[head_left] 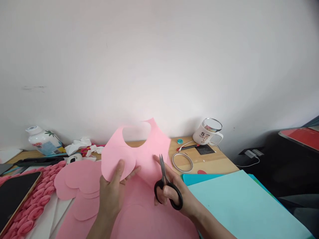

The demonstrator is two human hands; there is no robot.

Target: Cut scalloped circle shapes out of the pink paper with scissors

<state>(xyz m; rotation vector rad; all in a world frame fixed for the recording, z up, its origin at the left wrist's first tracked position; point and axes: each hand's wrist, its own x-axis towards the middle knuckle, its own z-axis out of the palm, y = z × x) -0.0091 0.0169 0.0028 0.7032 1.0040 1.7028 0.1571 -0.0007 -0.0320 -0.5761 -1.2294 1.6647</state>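
Observation:
My left hand (pixel 113 189) is closed on a rounded pink paper cutout (pixel 116 159), thumb on its front face. Behind the cutout rises a larger pink paper sheet (pixel 153 146) with a big round hole cut near its top; its lower part lies against more pink paper. Black-handled scissors (pixel 163 176) are in my right hand (pixel 174 189), blades pointing up and nearly closed. My right thumb and fingers go through the handle loops, and the index finger stretches toward the pink sheet. Several rounded pink paper cutouts (pixel 82 177) overlap to the left of my left hand.
Light blue paper (pixel 239 199) lies at the right. Behind it are a roll of tape (pixel 182 162), a dark card (pixel 204 149) and a white mug (pixel 207 132). A white bottle (pixel 45 141), pink rosette trim (pixel 35 205) and a phone (pixel 15 199) are at the left.

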